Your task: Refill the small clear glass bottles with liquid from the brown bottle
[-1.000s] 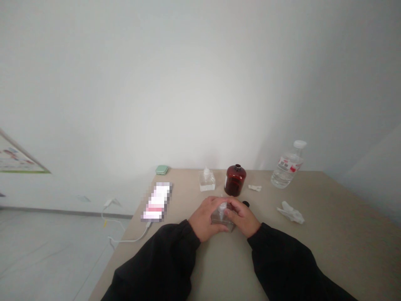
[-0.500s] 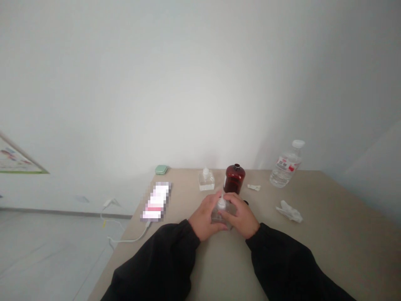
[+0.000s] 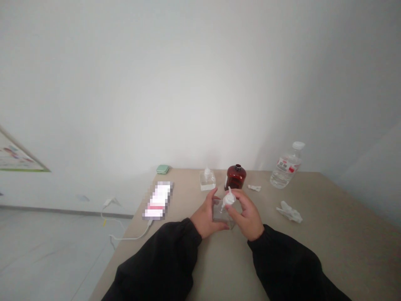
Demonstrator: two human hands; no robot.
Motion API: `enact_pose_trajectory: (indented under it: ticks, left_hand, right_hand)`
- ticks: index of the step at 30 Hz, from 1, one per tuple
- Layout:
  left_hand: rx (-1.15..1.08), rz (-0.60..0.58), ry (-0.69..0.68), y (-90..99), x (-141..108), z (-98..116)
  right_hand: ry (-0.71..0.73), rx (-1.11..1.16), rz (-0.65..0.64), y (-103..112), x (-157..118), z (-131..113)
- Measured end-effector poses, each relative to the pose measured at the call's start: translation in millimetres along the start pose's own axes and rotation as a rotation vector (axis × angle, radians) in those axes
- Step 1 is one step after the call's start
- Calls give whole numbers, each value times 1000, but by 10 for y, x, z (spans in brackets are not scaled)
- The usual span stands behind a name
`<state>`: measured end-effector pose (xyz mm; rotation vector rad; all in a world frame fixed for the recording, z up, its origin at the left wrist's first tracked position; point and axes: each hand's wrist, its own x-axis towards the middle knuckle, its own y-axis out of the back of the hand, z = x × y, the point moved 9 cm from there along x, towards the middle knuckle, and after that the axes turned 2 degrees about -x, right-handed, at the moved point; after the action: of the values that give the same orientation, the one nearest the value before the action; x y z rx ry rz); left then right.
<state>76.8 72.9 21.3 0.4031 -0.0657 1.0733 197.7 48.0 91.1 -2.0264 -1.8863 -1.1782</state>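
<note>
Right hand tipped the white pump head sideways above the clear square bottle

The right hand's (image 3: 248, 218) fingers (image 3: 237, 205) pinched the white plastic pump head (image 3: 229, 199), no longer upright; the left hand's (image 3: 206, 219) fingers curled around the clear square bottle (image 3: 222, 213), low over the beige tabletop (image 3: 332, 234). Its contents were unclear. Behind stood a dark amber bottle (image 3: 234, 177) and a second clear square bottle (image 3: 207, 180).

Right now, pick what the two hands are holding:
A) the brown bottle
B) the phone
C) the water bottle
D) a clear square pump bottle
D. The left hand cups the clear square pump bottle and the right hand holds it from the other side, while the brown bottle stands behind them.
</note>
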Motion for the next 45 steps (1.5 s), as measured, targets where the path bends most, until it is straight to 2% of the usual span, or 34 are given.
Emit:
enact_pose_trajectory:
  ticks: [4,12,19,26,33,45]
  left_hand:
    - [-8,-5,-20,-7,1,-28]
    - [29,-16,-9,-8,4,-46]
    - [42,-18,9,0,-5,-55]
    - [36,-16,9,6,-8,-39]
    - [35,-29,31,4,-7,-28]
    - [48,-18,30,10,-11,-7]
  right_hand:
    - [-3,-2,-17,-28,-21,1]
    - [-127,157,-9,-12,-58,169]
    - [-115,156,38,91,-80,268]
    - [-114,136,25,125,-79,331]
    - [-97,173,106,238,-101,322]
    - [-184,223,90,209,-76,397]
